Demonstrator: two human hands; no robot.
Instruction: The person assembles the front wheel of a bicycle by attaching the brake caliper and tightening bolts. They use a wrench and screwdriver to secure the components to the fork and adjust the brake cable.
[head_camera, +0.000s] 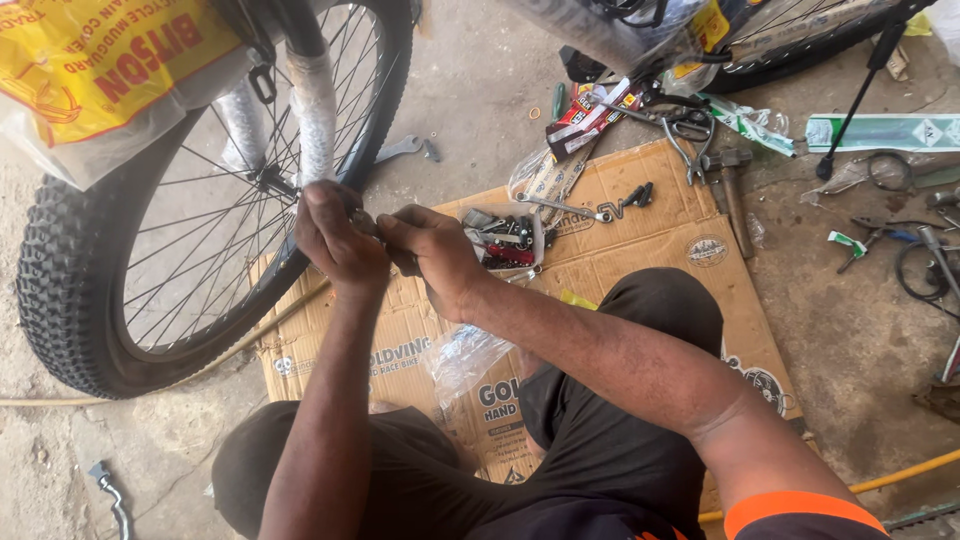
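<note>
Both hands meet just beside the bicycle wheel (190, 230). The left hand (335, 240) and right hand (435, 255) pinch a small metal part (365, 222) between closed fingers.

Left hand (335, 240) and right hand (435, 255) pinching a small metal part (364, 222) together, bicycle wheel (150, 250) standing beside flattened cardboard (640, 240), tools lying around

A yellow plastic bag (95, 60) with red print hangs at eleven o'clock. A flattened brown cardboard box (640, 250) lies at centre. A green-and-white flat packet (885, 131) lies at two o'clock.
</note>
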